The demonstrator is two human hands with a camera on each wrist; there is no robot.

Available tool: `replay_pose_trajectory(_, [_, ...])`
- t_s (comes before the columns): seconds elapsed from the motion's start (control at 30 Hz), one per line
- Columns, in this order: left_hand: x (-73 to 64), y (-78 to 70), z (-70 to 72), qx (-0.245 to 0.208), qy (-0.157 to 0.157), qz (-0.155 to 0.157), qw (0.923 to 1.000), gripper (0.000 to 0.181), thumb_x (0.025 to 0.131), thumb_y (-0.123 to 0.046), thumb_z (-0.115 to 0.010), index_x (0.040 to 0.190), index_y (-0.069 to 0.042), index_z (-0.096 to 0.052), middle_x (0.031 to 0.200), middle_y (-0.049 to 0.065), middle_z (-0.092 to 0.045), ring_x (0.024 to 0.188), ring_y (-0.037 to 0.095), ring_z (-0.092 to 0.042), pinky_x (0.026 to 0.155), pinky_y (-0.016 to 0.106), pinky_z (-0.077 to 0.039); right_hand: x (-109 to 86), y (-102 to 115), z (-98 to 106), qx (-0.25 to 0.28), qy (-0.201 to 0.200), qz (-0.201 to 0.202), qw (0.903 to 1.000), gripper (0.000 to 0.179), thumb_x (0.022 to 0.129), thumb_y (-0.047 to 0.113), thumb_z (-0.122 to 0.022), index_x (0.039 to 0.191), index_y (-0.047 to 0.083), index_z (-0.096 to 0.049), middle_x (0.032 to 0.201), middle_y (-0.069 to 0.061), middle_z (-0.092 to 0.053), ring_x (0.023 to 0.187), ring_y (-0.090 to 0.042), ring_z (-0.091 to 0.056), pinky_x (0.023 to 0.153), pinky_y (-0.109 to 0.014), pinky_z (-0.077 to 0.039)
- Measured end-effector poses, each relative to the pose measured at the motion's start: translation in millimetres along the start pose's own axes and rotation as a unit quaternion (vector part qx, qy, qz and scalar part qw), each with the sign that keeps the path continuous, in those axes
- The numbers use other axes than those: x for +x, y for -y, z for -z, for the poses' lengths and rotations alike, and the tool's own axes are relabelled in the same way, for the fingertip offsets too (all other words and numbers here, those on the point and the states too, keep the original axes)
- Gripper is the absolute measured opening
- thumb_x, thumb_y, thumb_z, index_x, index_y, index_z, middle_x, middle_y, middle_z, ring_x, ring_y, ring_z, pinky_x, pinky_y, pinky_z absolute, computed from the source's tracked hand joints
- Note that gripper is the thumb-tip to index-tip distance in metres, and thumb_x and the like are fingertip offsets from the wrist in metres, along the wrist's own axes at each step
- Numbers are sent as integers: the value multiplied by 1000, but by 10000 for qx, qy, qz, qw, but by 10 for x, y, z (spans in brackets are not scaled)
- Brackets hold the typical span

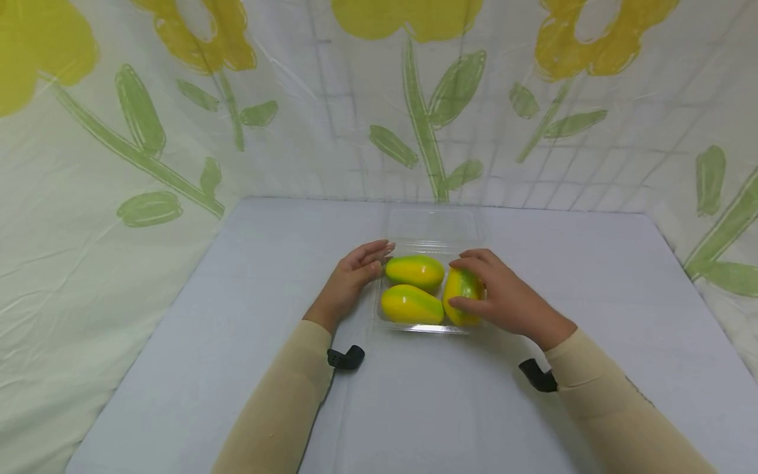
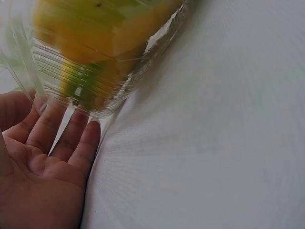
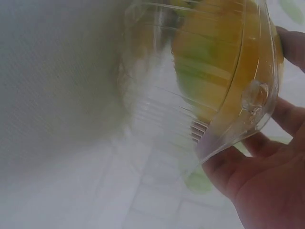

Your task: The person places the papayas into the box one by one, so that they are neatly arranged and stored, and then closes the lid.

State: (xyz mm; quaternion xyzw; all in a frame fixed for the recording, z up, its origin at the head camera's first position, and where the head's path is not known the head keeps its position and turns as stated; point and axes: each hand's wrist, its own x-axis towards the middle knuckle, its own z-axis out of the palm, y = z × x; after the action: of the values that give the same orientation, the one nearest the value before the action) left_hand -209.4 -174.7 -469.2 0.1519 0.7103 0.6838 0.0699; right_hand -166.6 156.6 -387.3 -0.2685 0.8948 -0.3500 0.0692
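Note:
A clear plastic clamshell box (image 1: 426,328) sits on the table with its lid (image 1: 435,224) folded back. Two yellow-green papaya-like fruits, one farther back (image 1: 414,271) and one nearer (image 1: 411,305), lie crosswise in its left part. Along its right end a third such fruit (image 1: 464,288) points front to back. My right hand (image 1: 503,296) grips this third fruit, thumb on the near side and fingers on the far side. My left hand (image 1: 352,280) rests at the box's left wall, and the left wrist view shows its extended fingers (image 2: 45,126) by the ribbed plastic.
A pale cloth covers the table (image 1: 284,263). Behind it hangs a white curtain (image 1: 331,151) printed with yellow flowers and green leaves. Black straps (image 1: 349,357) sit at both wrists over beige sleeves (image 1: 278,395).

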Motion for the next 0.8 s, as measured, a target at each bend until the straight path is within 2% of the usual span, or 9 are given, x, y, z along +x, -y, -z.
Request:
replay_pose_trajectory(0.2, [-6,-11,-2,2,-15,10,10000,45,114,-25,-60,159,-25,-57,155,-9,-61,146,13,-52,124,43,-36,9,24,8,-182,103,6,9998,63,100,30,-82,151,1,-58,157,-19,-44,138,-42,-49,111,-62,-48])
replay_pose_trajectory(0.5, [-8,-22,-3,-53,-34,35,10000,45,114,-24,-60,159,-22,-57,155,-8,-61,146,13,-51,123,43,-36,53,44,-63,-697,429,-284,9962,62,100,27,-82,153,2,-59,164,-25,-39,146,-49,-43,112,-65,-46])
replay_pose_trajectory(0.8, [2,-25,-6,-143,9,16,9999,47,114,-24,-60,160,-18,-55,156,-7,-61,147,15,-51,121,42,-41,55,34,-57,-810,361,-175,9959,62,102,29,-79,153,2,-58,164,-27,-41,148,-48,-42,116,-65,-41])
